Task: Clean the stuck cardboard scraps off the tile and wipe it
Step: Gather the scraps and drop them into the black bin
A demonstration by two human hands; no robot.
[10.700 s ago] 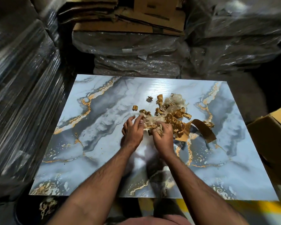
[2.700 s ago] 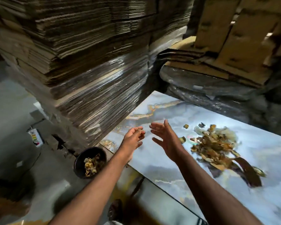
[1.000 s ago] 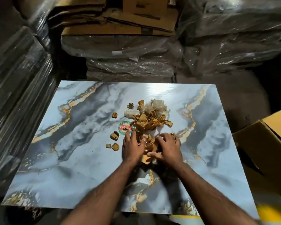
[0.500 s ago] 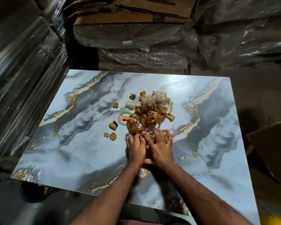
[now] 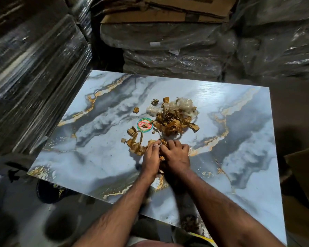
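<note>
Lying mid-tile, far of both hands: cardboard scraps, clear plastic wad, round sticker just left. Closing together over near scraps: left hand, right hand, fingers curled round pieces. Sitting near left, below tile edge: dark bowl.
</note>
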